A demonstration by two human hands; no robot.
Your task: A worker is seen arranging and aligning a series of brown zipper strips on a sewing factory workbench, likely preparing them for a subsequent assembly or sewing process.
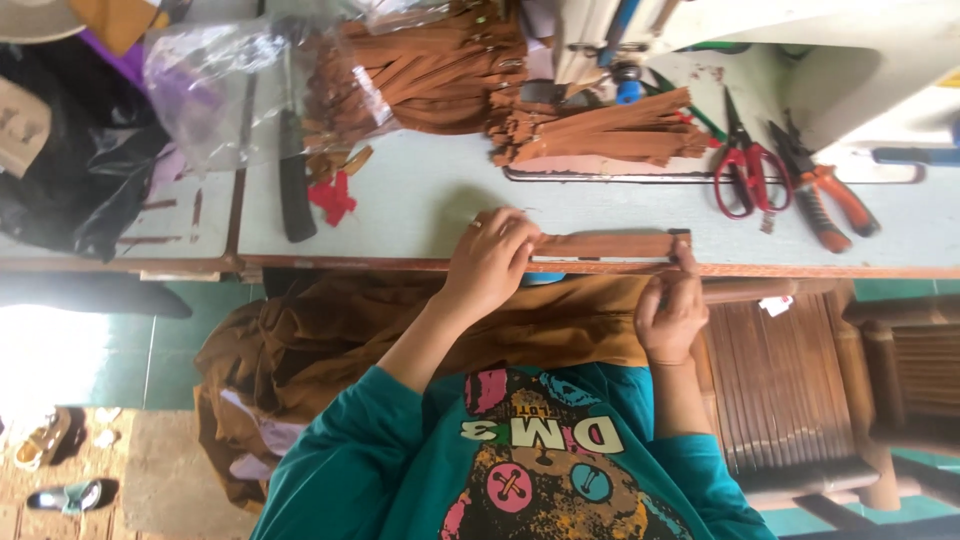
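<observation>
A brown fabric strip lies flat along the near edge of the pale worktable. My left hand, with a ring on one finger, presses down on the strip's left end. My right hand pinches the strip's right end at the table edge. A loose bundle of similar brown strips lies further back on the table, beyond both hands. Brown cloth is heaped on my lap below the table edge.
Red-handled scissors and orange-handled pliers lie at the right, by the white sewing machine. A black-handled knife, a red scrap and a clear bag of brown zippers sit at the left. A wooden chair stands below right.
</observation>
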